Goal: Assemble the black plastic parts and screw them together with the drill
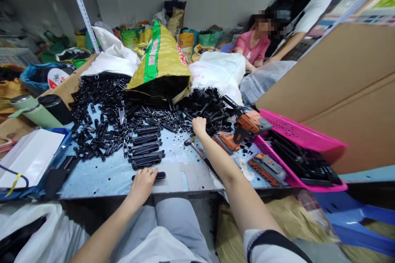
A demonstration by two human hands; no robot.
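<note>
My left hand [143, 184] is at the front of the table, its fingers closed over a long black plastic part [160, 175] that lies along the edge. Just beyond it, several similar black assemblies [146, 148] lie in a stacked row. My right hand [199, 125] reaches forward to the edge of a heap of black parts and small silvery pins [175, 123]. Its fingers are curled together, and whatever they pinch is hidden. Below that wrist lies a hammer [197, 148], partly covered by my forearm. An orange and black cordless drill [248, 121] stands to the right.
Sacks, one yellow and green [163, 61] and two white, spill black parts at the back. On the right are a pink basket [305, 139] of black pieces and a spare battery [267, 168]. Bottles [38, 113] stand left. Two people are at the back right.
</note>
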